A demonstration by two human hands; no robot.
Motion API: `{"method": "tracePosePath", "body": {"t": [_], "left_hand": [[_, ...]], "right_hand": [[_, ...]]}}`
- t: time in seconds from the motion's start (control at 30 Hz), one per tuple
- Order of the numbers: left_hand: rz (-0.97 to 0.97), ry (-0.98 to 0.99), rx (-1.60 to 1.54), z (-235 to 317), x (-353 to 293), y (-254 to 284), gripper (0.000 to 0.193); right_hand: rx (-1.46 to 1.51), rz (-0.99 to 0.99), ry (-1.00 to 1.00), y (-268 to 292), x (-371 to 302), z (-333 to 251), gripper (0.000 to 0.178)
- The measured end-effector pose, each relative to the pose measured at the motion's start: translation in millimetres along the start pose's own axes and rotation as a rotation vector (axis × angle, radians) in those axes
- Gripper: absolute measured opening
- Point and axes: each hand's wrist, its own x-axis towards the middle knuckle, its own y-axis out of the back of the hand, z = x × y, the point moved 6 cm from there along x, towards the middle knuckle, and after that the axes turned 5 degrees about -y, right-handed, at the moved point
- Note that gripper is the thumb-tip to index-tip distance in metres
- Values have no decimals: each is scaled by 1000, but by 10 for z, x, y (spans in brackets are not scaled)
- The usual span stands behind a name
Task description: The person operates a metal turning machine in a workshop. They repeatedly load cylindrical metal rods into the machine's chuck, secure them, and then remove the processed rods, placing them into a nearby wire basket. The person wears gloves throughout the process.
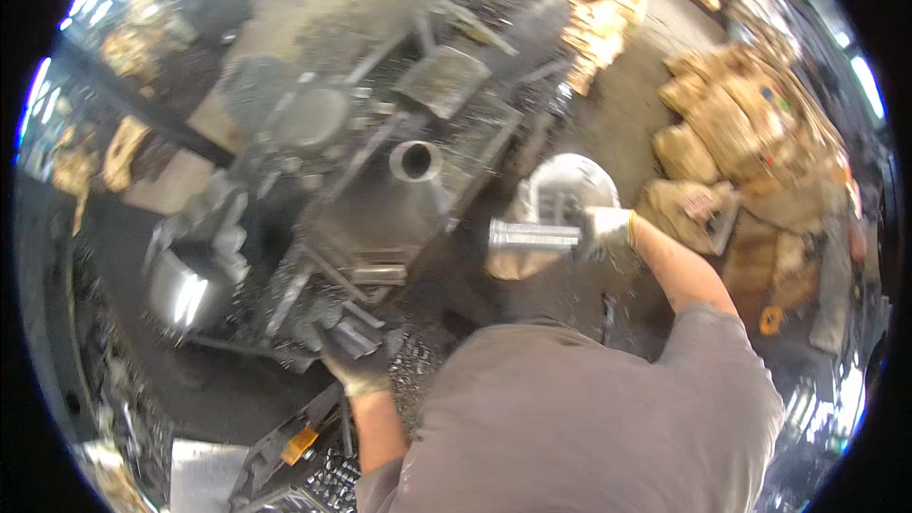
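Observation:
My right hand (605,232), in a pale glove, grips a shiny ribbed metal piece (535,236) with long parallel edges. Beneath it stands a round, light-coloured tub (576,174), its contents blurred. At the left, my left hand (359,361) wears a glove with a dark, soiled front. Its fingers close around a grey angular metal piece (355,331) at the corner of a worn machine table. On that table lies a flat grey plate (380,195) with a round collar (416,161) around a dark hole. Motion blur softens both hands.
Left of the table, a curved shiny metal guard (190,290) juts out. Loose small metal bits (413,366) lie below my left hand, near an orange part (299,445). Stuffed brown sacks (731,128) are piled at the right. A square metal block (443,81) sits farther back.

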Motion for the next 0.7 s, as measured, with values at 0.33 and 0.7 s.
{"method": "tracePosePath", "body": {"t": [0.33, 0.7], "left_hand": [[-322, 197, 233, -152, 28, -413, 70], [-169, 343, 169, -349, -474, -418, 70]], "right_hand": [[-204, 655, -214, 819, 350, -42, 64], [-390, 560, 1145, -241, -134, -3219, 48]]}}
